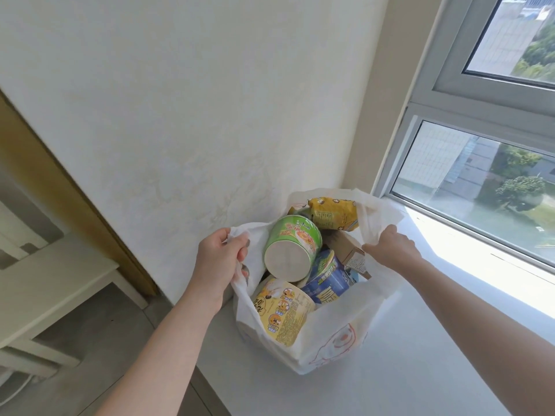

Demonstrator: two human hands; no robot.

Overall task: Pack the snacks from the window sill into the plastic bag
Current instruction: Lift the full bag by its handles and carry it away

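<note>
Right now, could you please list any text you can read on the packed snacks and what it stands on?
Nothing legible.
Green cup: print too blurred.
Yellow cup: characters, illegible.
Blue cup: large characters, illegible.
Yellow packet, cardboard box: print too small.
Plastic bag: red drawing only.

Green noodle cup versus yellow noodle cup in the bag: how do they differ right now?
The green noodle cup sits on top of the pile; the yellow noodle cup lies lower, nearest the camera. The green noodle cup shows its plain white base; the yellow noodle cup shows its printed side. Both are tipped over inside the plastic bag.
</note>
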